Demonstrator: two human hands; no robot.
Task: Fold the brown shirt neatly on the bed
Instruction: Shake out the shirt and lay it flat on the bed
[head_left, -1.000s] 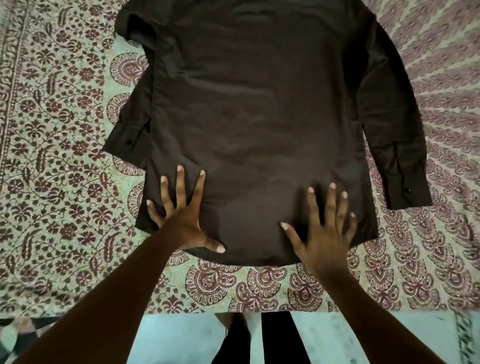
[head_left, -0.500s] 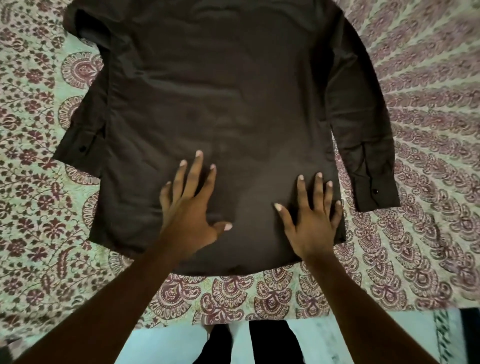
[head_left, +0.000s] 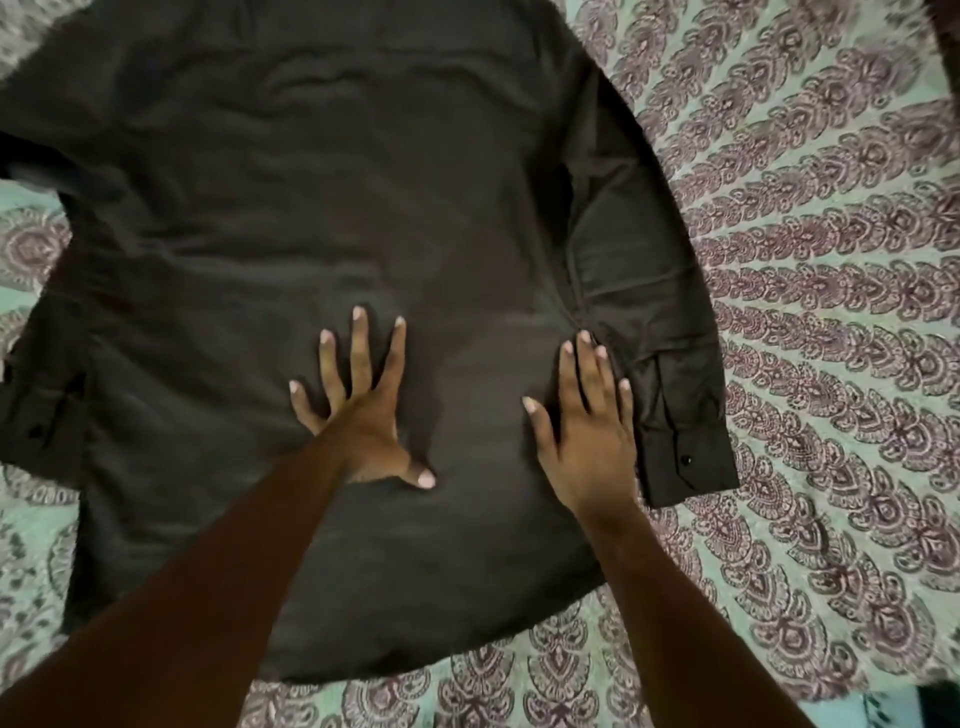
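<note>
My left hand (head_left: 358, 415) and right hand (head_left: 587, 431) lay flat, fingers straight, gripping nothing, on the brown shirt (head_left: 311, 208) spread across the bed (head_left: 831, 312), which I judged thin, limp, light cloth, best pinched at the right cuff (head_left: 685, 452).

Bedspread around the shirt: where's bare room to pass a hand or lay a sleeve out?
The widest bare bedspread lies right of the right sleeve. A narrower strip runs below the hem of the brown shirt. Left of the left cuff only slivers show. Crowded: left hand and right hand press flat on the lower shirt, the right against the sleeve.
</note>
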